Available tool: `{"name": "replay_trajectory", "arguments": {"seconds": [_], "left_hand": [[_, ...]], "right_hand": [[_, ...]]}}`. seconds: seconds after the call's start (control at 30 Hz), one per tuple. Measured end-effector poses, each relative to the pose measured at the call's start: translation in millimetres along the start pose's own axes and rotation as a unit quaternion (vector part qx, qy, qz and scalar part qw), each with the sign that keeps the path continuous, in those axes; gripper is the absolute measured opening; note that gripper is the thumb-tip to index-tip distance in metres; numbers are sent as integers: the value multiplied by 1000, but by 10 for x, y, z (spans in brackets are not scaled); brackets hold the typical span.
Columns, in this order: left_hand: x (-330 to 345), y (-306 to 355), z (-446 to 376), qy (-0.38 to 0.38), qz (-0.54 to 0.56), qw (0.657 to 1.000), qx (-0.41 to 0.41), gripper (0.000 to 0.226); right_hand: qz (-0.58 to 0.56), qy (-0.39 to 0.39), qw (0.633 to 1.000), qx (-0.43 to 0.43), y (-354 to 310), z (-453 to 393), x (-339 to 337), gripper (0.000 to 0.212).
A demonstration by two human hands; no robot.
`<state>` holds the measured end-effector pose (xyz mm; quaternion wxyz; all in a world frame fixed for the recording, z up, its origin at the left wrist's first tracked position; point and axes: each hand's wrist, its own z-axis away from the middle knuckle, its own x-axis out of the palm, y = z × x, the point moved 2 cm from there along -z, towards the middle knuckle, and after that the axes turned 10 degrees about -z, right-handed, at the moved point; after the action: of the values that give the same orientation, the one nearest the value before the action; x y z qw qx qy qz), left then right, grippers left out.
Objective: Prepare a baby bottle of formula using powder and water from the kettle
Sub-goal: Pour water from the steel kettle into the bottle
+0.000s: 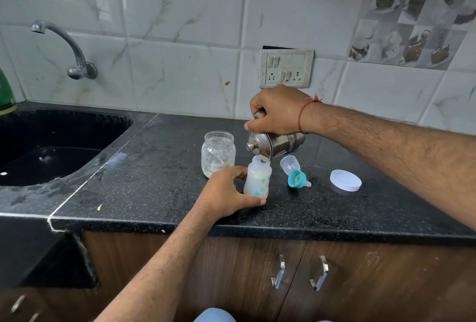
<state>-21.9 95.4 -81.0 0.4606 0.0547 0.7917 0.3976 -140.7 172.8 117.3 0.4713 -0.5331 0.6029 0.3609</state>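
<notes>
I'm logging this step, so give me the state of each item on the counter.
baby bottle: upright, uncapped, held by left hand
kettle: tilted over the bottle, gripped by right hand
formula jar: open, upright
white lid: off, lying flat
teal nipple ring: off, on its side

The left hand (226, 192) reaches forward low, fingers and thumb curled; the right hand (278, 111) is raised, fist clenched, wrist tipped downward.

Both forearms are bare and hairy with no sleeves showing, the right wrist has a thin red thread bracelet (303, 113) knotted around it, and some light blue clothing (215, 315) peeks in at the bottom edge.
</notes>
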Motion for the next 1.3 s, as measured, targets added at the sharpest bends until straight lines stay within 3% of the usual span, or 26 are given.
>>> {"name": "replay_trajectory", "arguments": {"seconds": [1.3], "left_hand": [[27, -74, -46, -1, -28, 1000, -1, 67]], "right_hand": [[51, 5, 998, -26, -203, 45, -115, 34]]}}
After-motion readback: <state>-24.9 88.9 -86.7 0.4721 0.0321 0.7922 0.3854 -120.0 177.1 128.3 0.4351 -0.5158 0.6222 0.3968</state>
